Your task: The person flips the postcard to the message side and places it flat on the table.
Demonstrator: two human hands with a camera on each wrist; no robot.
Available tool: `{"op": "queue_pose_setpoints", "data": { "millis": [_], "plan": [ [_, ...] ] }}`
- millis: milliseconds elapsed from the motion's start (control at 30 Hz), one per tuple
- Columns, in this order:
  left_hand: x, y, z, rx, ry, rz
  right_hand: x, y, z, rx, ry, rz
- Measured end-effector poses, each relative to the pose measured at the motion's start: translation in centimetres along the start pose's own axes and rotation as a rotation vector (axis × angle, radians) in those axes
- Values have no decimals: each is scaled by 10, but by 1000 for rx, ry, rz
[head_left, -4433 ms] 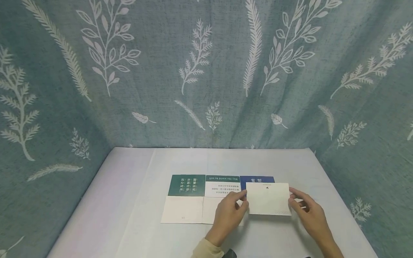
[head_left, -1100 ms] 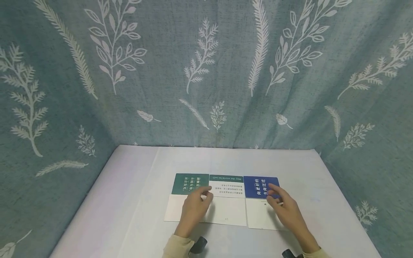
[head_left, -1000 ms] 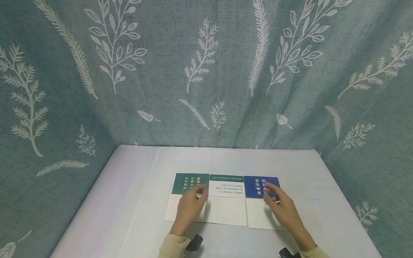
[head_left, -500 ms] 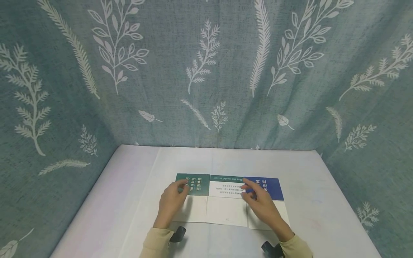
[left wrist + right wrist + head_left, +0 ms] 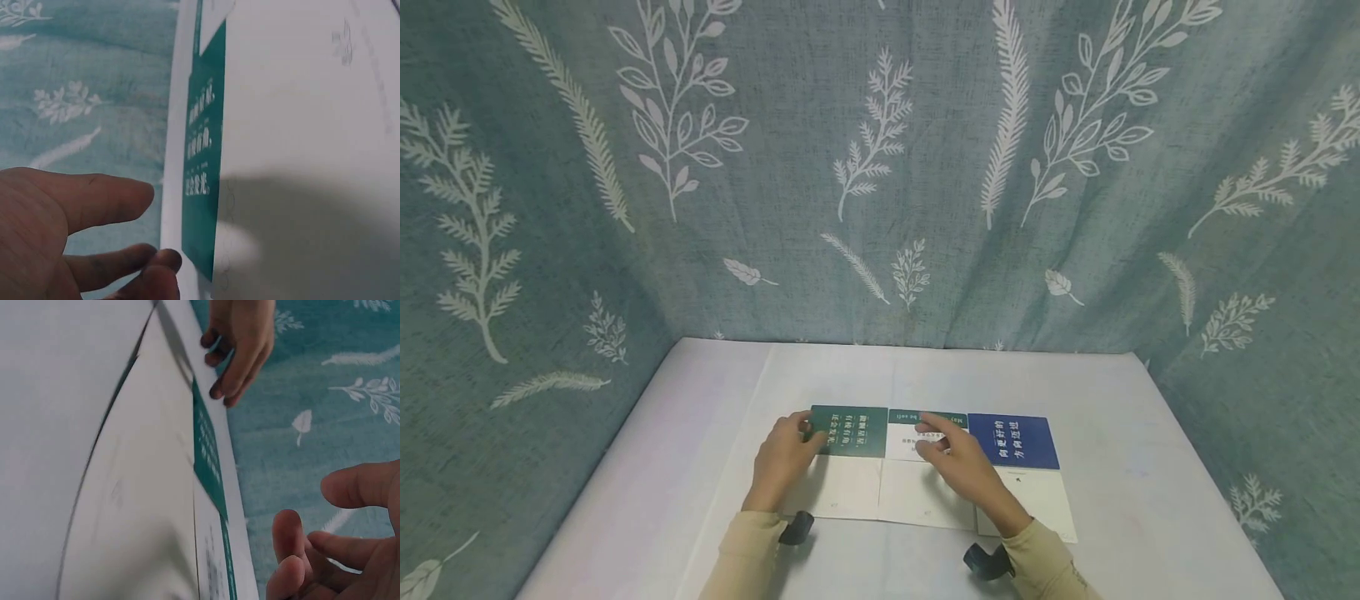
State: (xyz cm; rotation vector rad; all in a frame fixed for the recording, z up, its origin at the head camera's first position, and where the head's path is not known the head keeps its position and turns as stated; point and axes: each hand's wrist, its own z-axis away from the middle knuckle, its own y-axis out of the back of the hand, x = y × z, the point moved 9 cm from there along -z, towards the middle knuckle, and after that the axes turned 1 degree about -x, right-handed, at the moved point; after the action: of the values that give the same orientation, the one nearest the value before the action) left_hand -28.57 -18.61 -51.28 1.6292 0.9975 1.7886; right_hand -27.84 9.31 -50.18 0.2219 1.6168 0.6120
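Six cards lie in two rows on the white table. The back row holds a green card [image 5: 857,433] with white lettering, a white card with a green band [image 5: 901,443] and a blue card [image 5: 1013,442]. Cream cards form the front row: left [image 5: 848,487], middle [image 5: 917,496] and right [image 5: 1041,500]. My left hand [image 5: 781,462] is at the green card's left edge, thumb and fingers apart with nothing between them. Over the white card hovers my right hand [image 5: 961,467], fingers loosely bent and holding nothing; it partly covers that card.
The white table [image 5: 700,483] ends at a blue-green leaf-patterned curtain [image 5: 790,167] that surrounds the back and both sides. A dark wrist camera [image 5: 988,562] sits at my right wrist, and another [image 5: 797,528] at my left.
Earlier both hands held the right cream card in the air; it now lies below the blue card. Since then both empty hands have moved left across the cards.
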Motion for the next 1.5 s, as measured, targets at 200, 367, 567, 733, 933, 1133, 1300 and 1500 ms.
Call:
{"op": "queue_pose_setpoints", "data": {
  "millis": [200,367,567,733,933,1133,1300,1500],
  "plan": [
    [-7,3,-6,-15,48,-61,-3,-17,-18,-49,-17,-39],
    [-10,5,-10,-16,69,-92,-4,-29,-30,-57,4,42],
    [-13,-2,-12,-71,95,-102,-6,-39,-41,-71,-27,113],
    [-12,-2,-13,-74,114,-118,-6,-50,-49,-99,-74,132],
    [-11,-5,-13,-79,122,-133,-2,-60,-53,-121,-128,154],
    [-10,-5,-13,-75,111,-138,1,-64,-55,-131,-146,212],
    [-6,-7,-13,-88,98,-150,1,-63,-54,-130,-155,221],
    [-4,-6,-12,-67,96,-148,-1,-61,-52,-117,-153,185]
  ]
}}
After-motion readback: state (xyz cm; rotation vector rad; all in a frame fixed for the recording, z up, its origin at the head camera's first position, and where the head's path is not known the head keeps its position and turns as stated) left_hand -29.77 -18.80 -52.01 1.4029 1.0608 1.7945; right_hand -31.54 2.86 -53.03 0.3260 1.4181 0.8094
